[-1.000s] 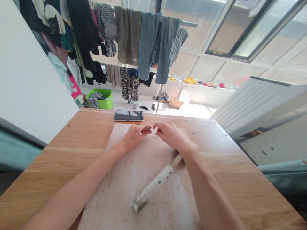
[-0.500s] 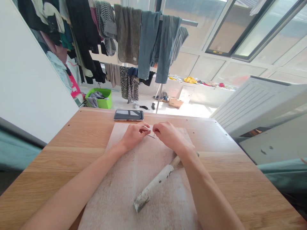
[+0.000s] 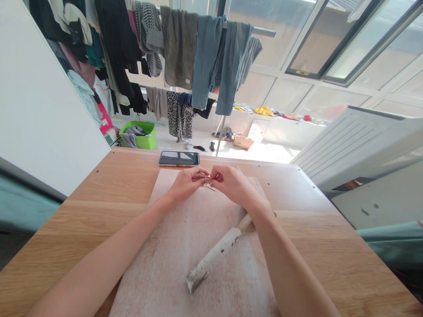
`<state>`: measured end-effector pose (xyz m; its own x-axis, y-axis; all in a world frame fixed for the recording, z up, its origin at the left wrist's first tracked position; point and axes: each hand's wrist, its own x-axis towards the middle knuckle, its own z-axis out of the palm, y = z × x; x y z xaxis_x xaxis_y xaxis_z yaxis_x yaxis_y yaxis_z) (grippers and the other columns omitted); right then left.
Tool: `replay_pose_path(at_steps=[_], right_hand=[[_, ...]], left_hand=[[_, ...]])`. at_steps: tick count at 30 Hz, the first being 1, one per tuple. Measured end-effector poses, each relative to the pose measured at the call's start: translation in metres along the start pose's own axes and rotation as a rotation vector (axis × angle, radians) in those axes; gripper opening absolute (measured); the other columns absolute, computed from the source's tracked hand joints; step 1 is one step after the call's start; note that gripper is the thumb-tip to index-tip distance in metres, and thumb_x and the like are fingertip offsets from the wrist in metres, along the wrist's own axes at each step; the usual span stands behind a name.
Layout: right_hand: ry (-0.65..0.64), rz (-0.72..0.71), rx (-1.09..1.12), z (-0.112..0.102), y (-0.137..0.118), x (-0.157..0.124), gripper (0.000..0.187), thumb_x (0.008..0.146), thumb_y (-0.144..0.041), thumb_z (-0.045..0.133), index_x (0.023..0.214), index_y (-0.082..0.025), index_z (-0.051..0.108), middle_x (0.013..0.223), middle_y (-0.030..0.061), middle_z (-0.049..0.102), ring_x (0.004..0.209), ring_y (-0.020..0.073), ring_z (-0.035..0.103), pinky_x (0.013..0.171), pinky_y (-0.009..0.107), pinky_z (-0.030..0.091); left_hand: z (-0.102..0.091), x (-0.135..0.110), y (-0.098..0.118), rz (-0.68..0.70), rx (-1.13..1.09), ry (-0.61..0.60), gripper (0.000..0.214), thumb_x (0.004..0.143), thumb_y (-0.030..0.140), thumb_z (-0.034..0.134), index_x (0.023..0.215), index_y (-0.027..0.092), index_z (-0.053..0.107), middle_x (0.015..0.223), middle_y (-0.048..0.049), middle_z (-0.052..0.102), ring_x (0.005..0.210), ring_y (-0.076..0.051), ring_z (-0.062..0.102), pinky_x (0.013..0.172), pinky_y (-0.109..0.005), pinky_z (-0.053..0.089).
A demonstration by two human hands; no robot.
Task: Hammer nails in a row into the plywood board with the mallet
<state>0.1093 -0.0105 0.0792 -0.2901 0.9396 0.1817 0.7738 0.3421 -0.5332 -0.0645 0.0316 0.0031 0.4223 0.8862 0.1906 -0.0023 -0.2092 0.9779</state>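
My left hand (image 3: pixel 187 183) is closed in a pinch at the far part of the pale, worn board (image 3: pixel 185 246). A small shiny metal piece (image 3: pixel 208 176) shows at its fingertips, too small to name exactly. Against those fingertips, my right hand (image 3: pixel 228 184) is pinched too; what lies between its fingers is hidden. Just below the hands is a thin, nail-like metal piece (image 3: pixel 210 188). A hammer with a white, chipped handle (image 3: pixel 214 254) lies slantwise on the board, its head mostly covered by my right forearm.
The board rests on a wooden table (image 3: pixel 317 229). Beyond its far end lies a phone (image 3: pixel 179 158). Past the table are a green basket (image 3: pixel 145 140) with cloth in it and hanging clothes (image 3: pixel 180 48). A white panel (image 3: pixel 49 97) stands on the left.
My right hand has moved left, so its fingertips now meet those of my left hand at the small metal piece. The hammer stays in place on the board.
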Motion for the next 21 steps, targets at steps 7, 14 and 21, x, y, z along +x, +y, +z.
replay_pose_path(at_steps=[7,14,21], right_hand=[[0.008,-0.009,0.023,0.000,0.003,0.003,0.016,0.082,-0.006,0.063,0.073,-0.018,0.068,0.067,-0.0019,0.068,0.064,0.0125,0.056,0.061,0.023,0.037],[0.076,0.016,0.056,0.005,0.003,0.005,0.019,0.082,-0.004,0.063,0.076,-0.018,0.073,0.071,-0.0002,0.074,0.068,0.0133,0.063,0.066,0.023,0.043],[0.134,0.030,0.047,0.014,0.006,0.007,0.023,0.081,-0.003,0.062,0.075,-0.020,0.077,0.071,0.0000,0.075,0.068,0.0143,0.064,0.067,0.024,0.044]], left_hand=[[-0.002,-0.001,0.002,-0.062,-0.059,-0.071,0.043,0.076,0.048,0.081,0.098,0.013,0.068,0.092,-0.0097,0.078,0.085,-0.021,0.073,0.079,-0.033,0.057],[-0.005,0.001,0.001,-0.060,-0.063,-0.058,0.044,0.075,0.048,0.081,0.098,0.013,0.069,0.088,-0.0095,0.077,0.083,-0.020,0.072,0.079,-0.032,0.056],[-0.003,0.001,-0.004,0.022,0.006,-0.050,0.037,0.078,0.042,0.075,0.102,0.014,0.071,0.098,-0.0081,0.077,0.088,-0.021,0.072,0.086,-0.033,0.056]])
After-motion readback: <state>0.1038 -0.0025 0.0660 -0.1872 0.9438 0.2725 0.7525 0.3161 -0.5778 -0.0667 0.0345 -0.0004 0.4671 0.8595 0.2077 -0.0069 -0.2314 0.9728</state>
